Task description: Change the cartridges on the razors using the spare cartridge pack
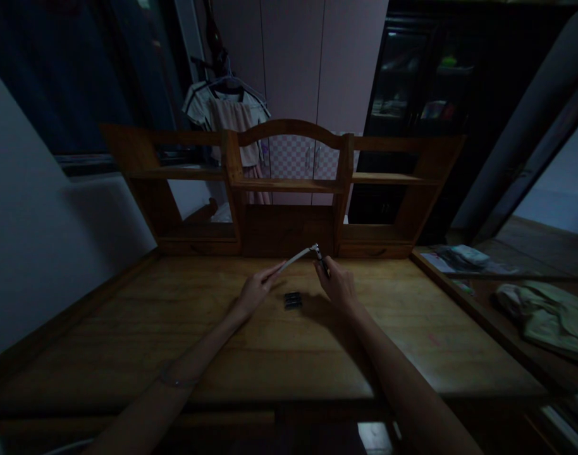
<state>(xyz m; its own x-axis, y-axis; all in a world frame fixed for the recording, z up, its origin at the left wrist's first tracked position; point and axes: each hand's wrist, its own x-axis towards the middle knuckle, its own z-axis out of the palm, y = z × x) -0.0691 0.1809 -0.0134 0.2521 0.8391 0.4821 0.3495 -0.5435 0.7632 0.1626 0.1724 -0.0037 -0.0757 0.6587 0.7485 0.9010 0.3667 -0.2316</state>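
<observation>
Counter (175,335) of yellowish wood reaches from the foot of the wooden shelf unit (289,185) to a front edge under the forearms, bounded by a raised rim (464,301) on each side that spreads outward from the shelf unit's outer ends. Both hands work in front of the shelf unit's middle bay, well back from the counter's front edge, with wide stretches of board to either side and a narrower strip between them and the shelf unit's base. The left hand (255,292) pinches the near end of a pale, slightly bowed strip (296,256), which rises in front of the middle bay; the right hand (340,285) is closed around a dark-handled tool (324,264) whose shiny metal head meets the strip's far end, though the exact contact is too small to tell. Some small black pieces (293,300) lie side by side on the counter in front of the middle bay, between the hands and slightly nearer the front edge. The room is dim. Behind the shelf unit stand a pale pink wardrobe (293,57) and, to its right, a dark glass-fronted cabinet (415,95); clothes (232,117) hang behind its left bay, and a dark blue curtain (80,76) hangs farther left.
</observation>
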